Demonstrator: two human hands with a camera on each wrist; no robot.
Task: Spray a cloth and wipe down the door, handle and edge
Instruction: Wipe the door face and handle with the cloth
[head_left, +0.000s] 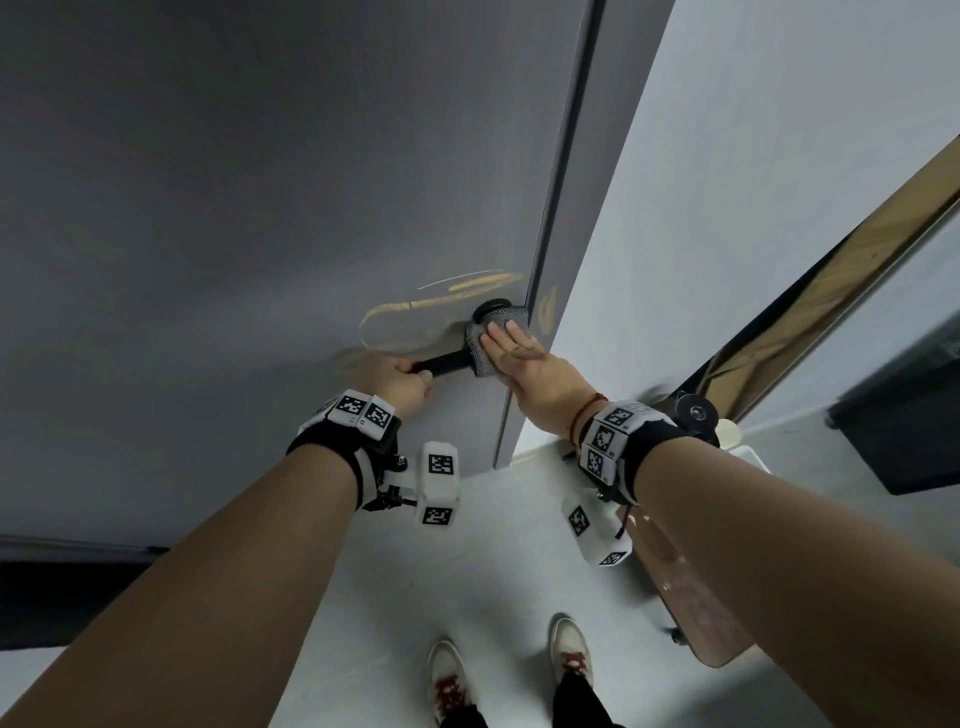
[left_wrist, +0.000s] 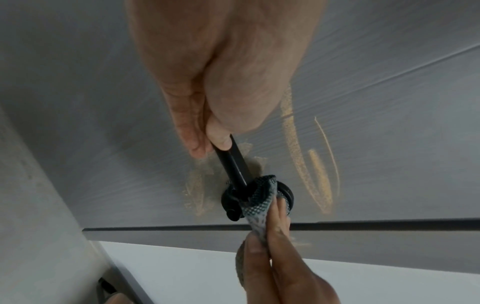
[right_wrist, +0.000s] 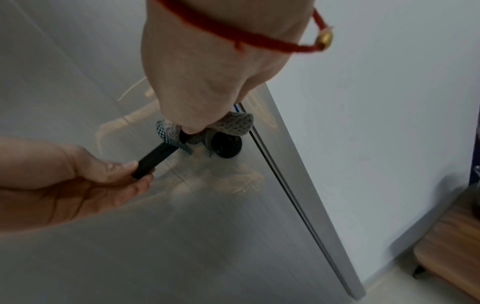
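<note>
The grey door (head_left: 260, 182) carries tan smears (head_left: 395, 312) around its black lever handle (head_left: 447, 365). My left hand (head_left: 402, 382) grips the free end of the lever; the thumb and fingers curl round the handle (left_wrist: 231, 162) in the left wrist view. My right hand (head_left: 511, 348) holds a grey mesh cloth (head_left: 480, 358) wrapped over the lever next to the round rose (right_wrist: 227, 147). Thumb and fingers pinch the cloth (left_wrist: 259, 197) around the bar. The door edge (head_left: 566, 208) runs just right of the rose, also with a tan smear.
A white wall (head_left: 727, 208) stands right of the door edge. A low wooden stool (right_wrist: 451, 246) sits at the wall's foot. A dark cabinet (head_left: 904, 415) is at far right. My shoes (head_left: 452, 675) stand on the white floor below.
</note>
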